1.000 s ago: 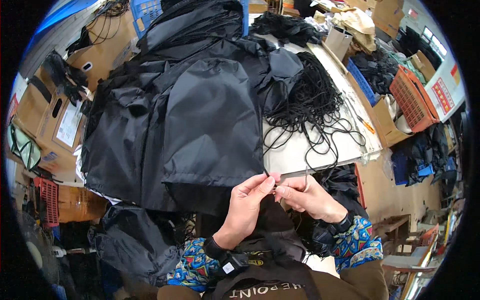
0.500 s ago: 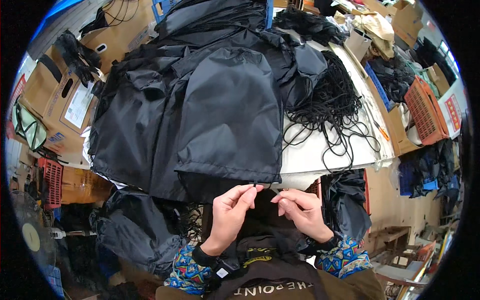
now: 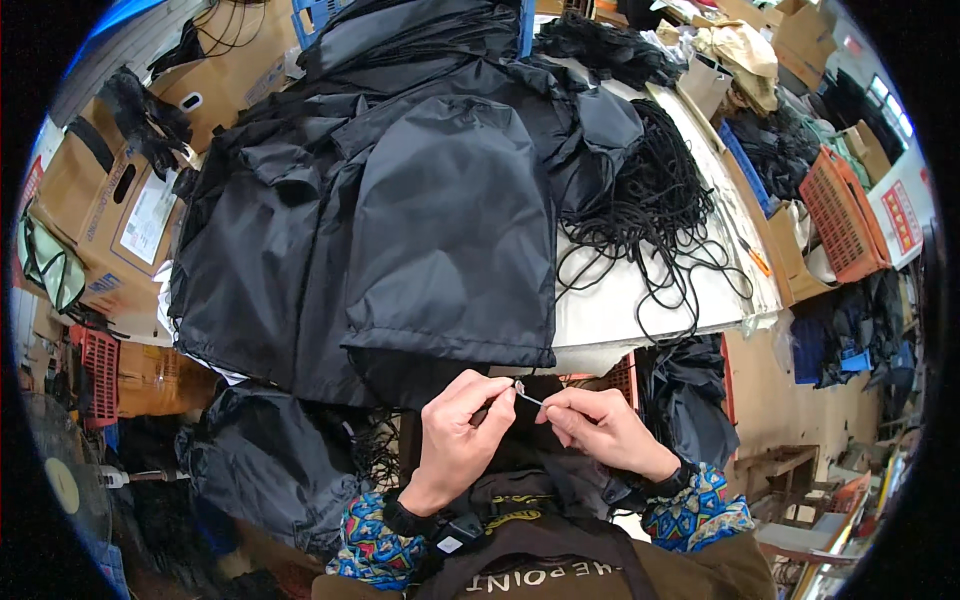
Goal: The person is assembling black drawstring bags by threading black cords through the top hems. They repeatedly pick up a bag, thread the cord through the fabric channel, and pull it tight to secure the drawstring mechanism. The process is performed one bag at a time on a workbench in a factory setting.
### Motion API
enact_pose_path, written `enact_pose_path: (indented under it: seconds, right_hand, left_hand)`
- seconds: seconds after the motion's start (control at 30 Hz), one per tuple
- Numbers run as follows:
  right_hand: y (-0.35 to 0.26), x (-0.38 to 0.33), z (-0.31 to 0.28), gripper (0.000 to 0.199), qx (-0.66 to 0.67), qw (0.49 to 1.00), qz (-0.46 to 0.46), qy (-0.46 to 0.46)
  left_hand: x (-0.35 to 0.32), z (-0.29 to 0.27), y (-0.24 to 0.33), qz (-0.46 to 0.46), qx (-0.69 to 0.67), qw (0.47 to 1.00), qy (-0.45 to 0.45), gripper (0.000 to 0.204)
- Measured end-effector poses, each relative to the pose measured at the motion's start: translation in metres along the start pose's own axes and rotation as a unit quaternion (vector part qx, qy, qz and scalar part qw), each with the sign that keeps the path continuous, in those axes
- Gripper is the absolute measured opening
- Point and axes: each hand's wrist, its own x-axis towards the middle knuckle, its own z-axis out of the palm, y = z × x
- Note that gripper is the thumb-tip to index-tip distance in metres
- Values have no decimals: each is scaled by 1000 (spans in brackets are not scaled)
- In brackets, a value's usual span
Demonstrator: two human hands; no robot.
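My left hand (image 3: 458,432) and my right hand (image 3: 598,428) meet just below the table edge and pinch a thin metal threading tool (image 3: 527,394) between their fingertips. Right above them lies a black drawstring bag (image 3: 455,230) flat on the table, its hemmed mouth facing me. It rests on a stack of similar black bags (image 3: 265,250). A tangle of black cord (image 3: 655,215) lies to the right on the white table top (image 3: 610,310). Whether a cord is attached to the tool is too small to tell.
Cardboard boxes (image 3: 115,200) stand at the left, with a red crate (image 3: 98,375) below them. More black bags (image 3: 265,465) hang at the lower left and another bundle (image 3: 690,395) at the right. An orange basket (image 3: 835,215) and a blue crate (image 3: 745,165) sit at the right.
Both hands have dropped from the bag's hem toward my body and moved slightly apart; the thin tool now shows between their fingertips. The view has tilted.
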Motion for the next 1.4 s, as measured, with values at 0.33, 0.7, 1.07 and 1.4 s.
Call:
enact_pose_path:
  seconds: [0.33, 0.7, 1.07, 1.4]
  right_hand:
    - [-5, -3, -5, 22, 134, 983, 118, -38]
    - [-4, -3, -8, 22, 159, 977, 131, -58]
    - [-1, -3, -5, 17, -20, 1000, 3, -18]
    - [-4, -3, -3, 13, -126, 989, -68, 22]
  left_hand:
    - [2, 2, 4, 62, 66, 996, 3, 11]
    - [3, 1, 5, 67, 60, 996, -15, 11]
    - [1, -2, 7, 18, 29, 999, -40, 7]
    - [-4, 1, 3, -180, -237, 950, -92, 19]
